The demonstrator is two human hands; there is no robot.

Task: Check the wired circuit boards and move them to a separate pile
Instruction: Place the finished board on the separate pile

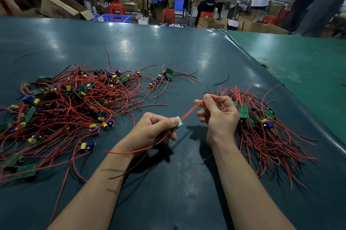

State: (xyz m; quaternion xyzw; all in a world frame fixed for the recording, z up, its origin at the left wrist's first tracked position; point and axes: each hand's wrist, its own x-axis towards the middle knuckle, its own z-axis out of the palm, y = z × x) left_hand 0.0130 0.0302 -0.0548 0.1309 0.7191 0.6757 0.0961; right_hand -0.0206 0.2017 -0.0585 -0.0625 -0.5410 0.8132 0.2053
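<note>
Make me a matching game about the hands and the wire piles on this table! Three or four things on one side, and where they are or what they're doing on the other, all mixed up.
Things:
1. left hand
2. right hand
3. big messy pile
4. smaller pile

Places or states:
A. lies on the table on the right, behind the right hand
B. pinches the small circuit board
C. spreads over the left side of the table
D. holds the red wires that run from the board

Pairs: 1-B, 2-D, 3-C, 4-A
</note>
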